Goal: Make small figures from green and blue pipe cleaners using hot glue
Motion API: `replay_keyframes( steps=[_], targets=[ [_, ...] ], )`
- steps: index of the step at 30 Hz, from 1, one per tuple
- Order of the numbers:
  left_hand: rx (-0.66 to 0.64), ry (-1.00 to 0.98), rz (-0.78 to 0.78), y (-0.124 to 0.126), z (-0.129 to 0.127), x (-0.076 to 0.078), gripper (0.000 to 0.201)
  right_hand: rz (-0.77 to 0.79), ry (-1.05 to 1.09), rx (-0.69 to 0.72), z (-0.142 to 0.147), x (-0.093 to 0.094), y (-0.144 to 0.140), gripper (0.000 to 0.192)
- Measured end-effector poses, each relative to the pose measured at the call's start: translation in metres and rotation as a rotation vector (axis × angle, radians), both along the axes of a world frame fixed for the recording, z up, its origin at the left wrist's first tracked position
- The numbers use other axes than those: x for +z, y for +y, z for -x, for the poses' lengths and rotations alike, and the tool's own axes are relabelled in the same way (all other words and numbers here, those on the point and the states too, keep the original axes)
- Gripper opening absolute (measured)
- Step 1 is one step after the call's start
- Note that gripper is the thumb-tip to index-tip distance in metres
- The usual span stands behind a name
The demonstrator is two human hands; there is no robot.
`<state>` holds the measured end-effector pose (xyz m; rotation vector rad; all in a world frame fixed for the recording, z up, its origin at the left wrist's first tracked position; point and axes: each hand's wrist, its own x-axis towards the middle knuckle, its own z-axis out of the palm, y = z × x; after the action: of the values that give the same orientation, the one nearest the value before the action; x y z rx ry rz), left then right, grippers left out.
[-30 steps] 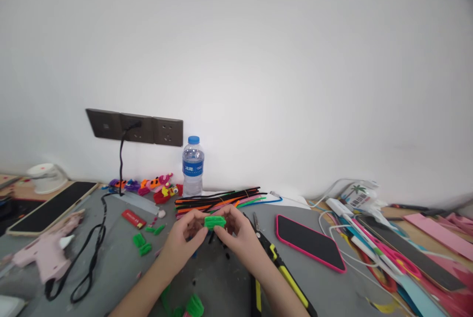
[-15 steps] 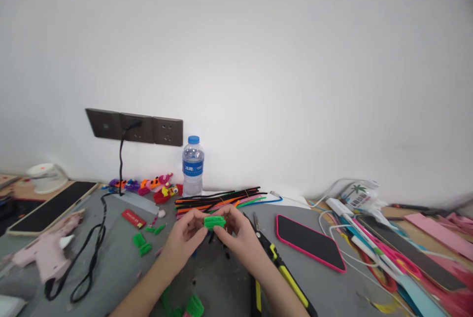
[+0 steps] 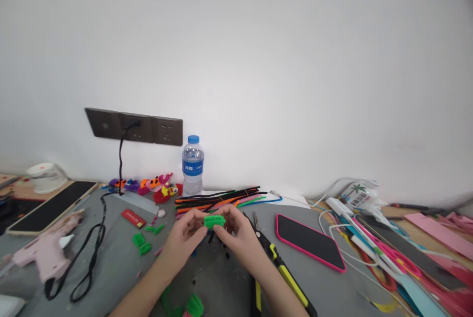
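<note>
Between my two hands is a small green piece of bent pipe cleaner (image 3: pixel 214 221), held up just above the grey mat. My left hand (image 3: pixel 186 235) pinches its left end with thumb and fingers. At its right end, my right hand (image 3: pixel 238 233) grips it in the same way. The fingers cover both ends of the piece. Behind the hands lies a bundle of coloured pipe cleaners (image 3: pixel 218 200). More green pipe-cleaner pieces rest to the left (image 3: pixel 142 243) and by the near edge (image 3: pixel 194 305).
Pliers (image 3: pixel 284 272) with yellow-black handles lie beside my right forearm. A pink-cased phone (image 3: pixel 310 242) is farther right, near scissors (image 3: pixel 406 263) and cables. On the left are a pink glue gun (image 3: pixel 46 250) and its cord. A water bottle (image 3: pixel 192 166) stands by the wall.
</note>
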<state>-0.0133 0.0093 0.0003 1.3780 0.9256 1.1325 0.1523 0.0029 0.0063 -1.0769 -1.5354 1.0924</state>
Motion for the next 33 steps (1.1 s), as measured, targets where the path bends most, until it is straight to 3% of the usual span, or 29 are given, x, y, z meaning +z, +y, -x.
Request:
replay_keyframes(
  steps=[9,23,33],
  targets=[
    [-0.048,0.009,0.109,0.0001,-0.0006,0.0007,0.026,0.0,-0.004,-0.008,-0.0007,0.0024,-0.0009,0.016],
    [-0.043,-0.006,0.108,0.0022,-0.0015,-0.0036,0.027,-0.009,0.014,-0.026,0.0005,0.0003,-0.0002,0.021],
    [0.021,0.007,0.082,0.0006,-0.0017,0.0021,0.025,0.014,0.036,-0.025,0.0011,0.0005,-0.0002,0.021]
  ],
)
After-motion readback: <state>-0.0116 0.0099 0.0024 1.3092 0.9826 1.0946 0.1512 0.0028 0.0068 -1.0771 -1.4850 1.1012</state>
